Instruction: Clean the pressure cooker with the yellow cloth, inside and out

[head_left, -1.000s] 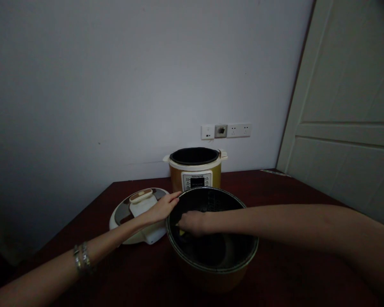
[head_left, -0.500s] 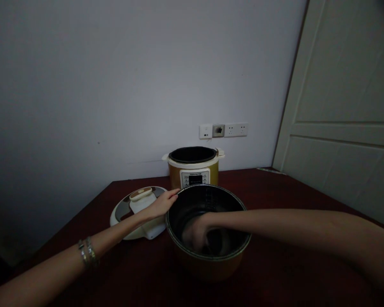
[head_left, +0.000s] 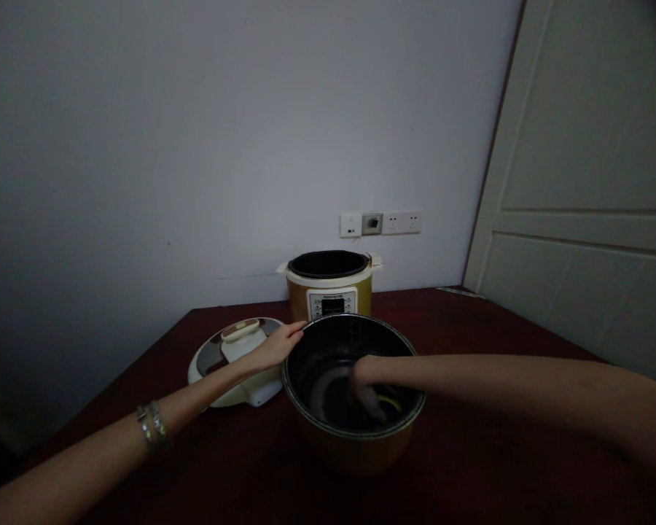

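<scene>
The inner pot (head_left: 355,456), dark inside with a gold-brown outside, stands on the table in front of me. My left hand (head_left: 280,344) grips its upper left rim, fingertips at the edge. Deep in the pot is my right hand (head_left: 367,386), bent down at the wrist, with its fingers curled low near the bottom and partly blurred. A small yellowish edge shows beside those fingers; I cannot tell what it belongs to. Behind the pot sits the gold and white electric cooker body (head_left: 329,290), uncovered. Its lid (head_left: 211,361), white and brown, lies to the left under my left forearm.
The dark red table (head_left: 486,452) meets a pale wall (head_left: 224,146). Sockets and a switch (head_left: 380,224) are on the wall behind the cooker. A panelled white door (head_left: 584,175) stands at the right, and a thin strip (head_left: 460,292) lies near the table's back edge.
My right hand has moved to the right inside the pot, away from its left side. My left hand stays on the rim, and the cooker and lid have not moved.
</scene>
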`<action>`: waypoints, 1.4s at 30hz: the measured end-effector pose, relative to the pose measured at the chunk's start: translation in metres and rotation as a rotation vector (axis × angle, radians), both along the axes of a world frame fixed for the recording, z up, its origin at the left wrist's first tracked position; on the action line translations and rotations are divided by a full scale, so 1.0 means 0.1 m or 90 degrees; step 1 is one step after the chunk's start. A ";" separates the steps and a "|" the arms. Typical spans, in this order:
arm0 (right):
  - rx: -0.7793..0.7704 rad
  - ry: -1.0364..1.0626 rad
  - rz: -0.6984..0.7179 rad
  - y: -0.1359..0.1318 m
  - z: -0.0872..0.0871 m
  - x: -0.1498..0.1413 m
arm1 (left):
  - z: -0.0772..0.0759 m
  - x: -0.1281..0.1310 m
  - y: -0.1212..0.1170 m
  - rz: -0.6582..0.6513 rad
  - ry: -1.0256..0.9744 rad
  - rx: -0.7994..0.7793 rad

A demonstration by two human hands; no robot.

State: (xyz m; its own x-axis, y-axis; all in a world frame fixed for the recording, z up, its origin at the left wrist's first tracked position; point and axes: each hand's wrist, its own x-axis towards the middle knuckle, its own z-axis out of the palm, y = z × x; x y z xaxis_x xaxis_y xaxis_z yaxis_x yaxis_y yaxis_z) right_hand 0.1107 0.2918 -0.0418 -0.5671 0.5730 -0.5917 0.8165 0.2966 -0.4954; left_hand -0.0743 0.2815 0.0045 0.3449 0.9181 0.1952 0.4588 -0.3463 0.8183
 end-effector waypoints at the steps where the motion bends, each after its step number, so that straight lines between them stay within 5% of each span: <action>1: -0.059 -0.122 0.034 -0.04 -0.02 -0.01 | 0.00 0.00 0.00 -0.002 -0.001 0.001; 3: -0.135 -0.283 0.121 -0.07 -0.02 -0.04 | 0.01 0.01 -0.01 -0.012 -0.003 0.004; 5: -0.109 -0.246 0.179 -0.07 0.07 -0.07 | 0.01 0.02 -0.02 -0.017 -0.008 0.005; 12: 0.383 -0.058 0.181 -0.07 0.69 0.11 | -0.05 -0.01 0.03 -0.029 -0.022 -0.015; 16: 0.447 0.161 0.170 -0.19 1.05 0.40 | -0.04 -0.03 0.04 -0.008 -0.004 0.002; 21: 0.439 0.500 0.008 -0.49 1.31 0.87 | 0.12 -0.03 -0.07 0.008 0.153 0.092; 25: 0.352 0.761 -0.183 -0.65 1.20 1.16 | 0.41 0.10 -0.08 0.028 0.344 0.235; 28: 0.207 0.942 -0.342 -0.73 1.04 1.25 | 0.82 0.29 -0.07 0.009 0.434 0.284; 33: -0.001 1.099 -0.477 -0.95 0.90 1.25 | 1.40 0.55 -0.38 0.056 0.168 0.300; 37: -0.069 1.120 -0.503 -1.08 0.78 1.26 | 1.28 0.64 -0.91 0.135 0.052 0.346; 42: -0.011 1.129 -0.530 -1.22 0.56 1.31 | 0.67 0.74 -1.45 0.187 0.164 0.410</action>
State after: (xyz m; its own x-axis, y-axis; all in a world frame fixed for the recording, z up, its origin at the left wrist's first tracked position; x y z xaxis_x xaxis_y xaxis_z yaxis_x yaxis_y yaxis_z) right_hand 0.2421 0.1699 0.0139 -0.0647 0.9686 0.2401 -0.6130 0.1513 -0.7754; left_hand -0.0006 0.1363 0.0716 0.2109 0.7111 0.6707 0.7557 -0.5538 0.3495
